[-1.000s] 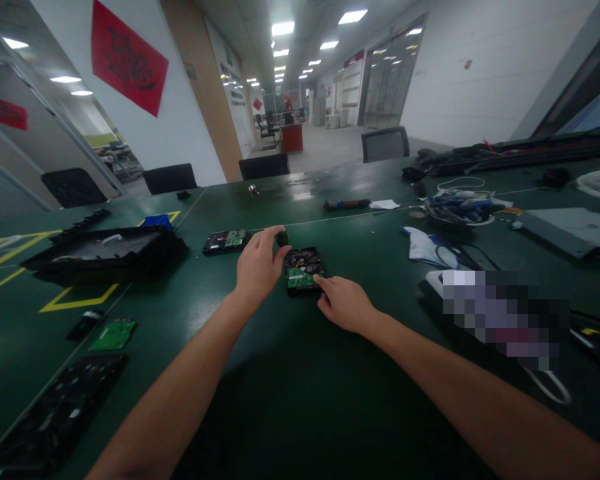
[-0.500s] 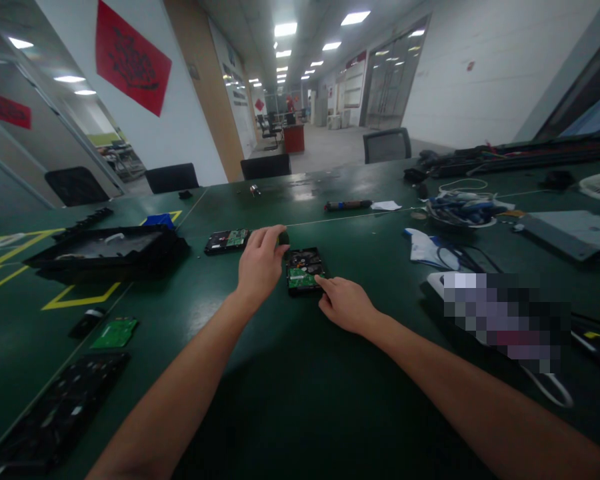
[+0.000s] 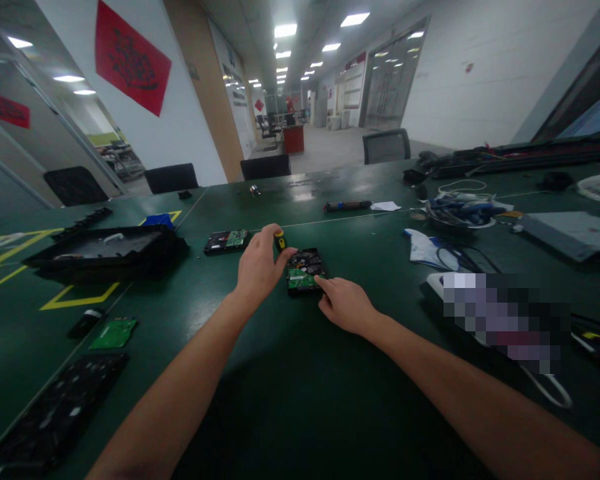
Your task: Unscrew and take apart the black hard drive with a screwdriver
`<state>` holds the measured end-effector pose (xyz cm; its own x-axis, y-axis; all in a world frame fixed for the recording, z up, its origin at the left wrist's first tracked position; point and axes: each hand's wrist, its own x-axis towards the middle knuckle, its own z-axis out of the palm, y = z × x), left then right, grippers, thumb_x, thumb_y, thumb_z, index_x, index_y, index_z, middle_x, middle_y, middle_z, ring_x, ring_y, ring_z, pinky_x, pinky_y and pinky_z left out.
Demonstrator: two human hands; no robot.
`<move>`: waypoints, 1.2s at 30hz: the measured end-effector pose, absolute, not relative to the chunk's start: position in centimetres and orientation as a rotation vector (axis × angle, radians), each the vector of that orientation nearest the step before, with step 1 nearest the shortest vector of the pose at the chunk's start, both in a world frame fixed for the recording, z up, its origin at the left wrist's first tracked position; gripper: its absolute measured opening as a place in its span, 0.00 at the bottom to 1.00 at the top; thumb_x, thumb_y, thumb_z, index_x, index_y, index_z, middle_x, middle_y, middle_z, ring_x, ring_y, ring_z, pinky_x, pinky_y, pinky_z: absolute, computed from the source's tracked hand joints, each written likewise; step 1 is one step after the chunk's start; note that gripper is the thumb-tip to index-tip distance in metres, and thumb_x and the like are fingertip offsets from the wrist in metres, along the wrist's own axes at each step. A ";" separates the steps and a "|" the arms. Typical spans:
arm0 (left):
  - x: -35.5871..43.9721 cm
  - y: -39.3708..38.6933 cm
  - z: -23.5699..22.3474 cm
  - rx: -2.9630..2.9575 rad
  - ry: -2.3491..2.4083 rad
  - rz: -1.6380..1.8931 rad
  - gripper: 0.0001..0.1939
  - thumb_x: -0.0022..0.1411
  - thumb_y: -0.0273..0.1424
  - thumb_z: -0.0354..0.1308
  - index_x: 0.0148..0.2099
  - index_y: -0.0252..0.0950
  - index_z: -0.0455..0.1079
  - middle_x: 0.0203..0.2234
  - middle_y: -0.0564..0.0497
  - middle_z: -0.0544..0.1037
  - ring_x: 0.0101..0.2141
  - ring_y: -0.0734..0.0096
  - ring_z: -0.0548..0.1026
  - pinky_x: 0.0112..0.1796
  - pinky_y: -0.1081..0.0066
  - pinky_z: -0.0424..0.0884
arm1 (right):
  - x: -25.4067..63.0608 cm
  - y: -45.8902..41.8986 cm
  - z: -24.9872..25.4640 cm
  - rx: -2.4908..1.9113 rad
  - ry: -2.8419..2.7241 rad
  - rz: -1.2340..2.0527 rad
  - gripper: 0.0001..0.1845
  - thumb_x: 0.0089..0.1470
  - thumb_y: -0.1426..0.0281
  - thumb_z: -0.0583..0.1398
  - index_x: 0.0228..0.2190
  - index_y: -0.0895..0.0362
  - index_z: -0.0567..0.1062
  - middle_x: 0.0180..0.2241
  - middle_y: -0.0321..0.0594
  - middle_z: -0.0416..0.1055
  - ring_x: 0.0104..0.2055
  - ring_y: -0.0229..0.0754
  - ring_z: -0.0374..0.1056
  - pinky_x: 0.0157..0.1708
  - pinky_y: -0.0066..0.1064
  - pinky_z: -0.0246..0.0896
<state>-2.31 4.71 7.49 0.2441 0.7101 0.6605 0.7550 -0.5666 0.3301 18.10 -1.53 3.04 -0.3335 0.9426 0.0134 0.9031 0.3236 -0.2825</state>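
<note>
A hard drive (image 3: pixel 307 270) lies on the green table in front of me, its green circuit board facing up. My left hand (image 3: pixel 263 260) is closed around a screwdriver (image 3: pixel 280 241) with a black and yellow handle, above the drive's left side. The screwdriver's tip is hidden from me. At the drive's near right corner, my right hand (image 3: pixel 347 303) has its index fingertip pressed on the edge, with the other fingers curled in. A second hard drive (image 3: pixel 226 241), also with a green board, rests just left of my left hand.
To the left are a black tray-like housing (image 3: pixel 105 250), a loose green circuit board (image 3: pixel 114 333) and a dark perforated panel (image 3: pixel 55 407). On the right lie a pile of cables (image 3: pixel 465 208), a grey metal box (image 3: pixel 575 233) and a partly blurred white-edged item (image 3: pixel 437 283).
The left hand has turned at the wrist and its thumb has moved right over the drive, so the yellow part of the screwdriver handle shows more. The right hand stays in place.
</note>
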 end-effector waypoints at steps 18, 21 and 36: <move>-2.5 4.9 7.5 -2.424 -1.432 -1.214 0.16 0.68 0.31 0.63 0.56 0.40 0.68 0.49 0.43 0.79 0.49 0.55 0.78 0.51 0.54 0.76 | 18.1 -1.5 2.8 -1.710 -2.408 0.310 0.30 0.68 0.69 0.53 0.68 0.64 0.65 0.50 0.52 0.78 0.50 0.49 0.73 0.48 0.37 0.68; -2.6 4.8 7.7 -2.414 -1.369 -1.183 0.16 0.69 0.26 0.60 0.57 0.41 0.69 0.51 0.43 0.77 0.53 0.55 0.76 0.54 0.54 0.74 | 18.1 -1.5 2.7 -1.710 -2.412 0.302 0.30 0.68 0.69 0.52 0.68 0.64 0.64 0.49 0.51 0.78 0.49 0.48 0.73 0.47 0.37 0.68; -2.4 4.9 7.3 -2.408 -1.448 -1.299 0.18 0.66 0.34 0.66 0.53 0.40 0.64 0.44 0.45 0.78 0.45 0.57 0.79 0.47 0.57 0.76 | 18.2 -1.5 2.8 -1.698 -2.392 0.327 0.30 0.67 0.70 0.53 0.67 0.64 0.65 0.51 0.51 0.78 0.50 0.49 0.73 0.49 0.37 0.68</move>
<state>-2.42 4.86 7.31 0.2110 0.7079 0.6741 0.7467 -0.5618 0.3562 18.20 -1.53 2.77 -0.3263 0.9449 0.0268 0.9031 0.3200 -0.2865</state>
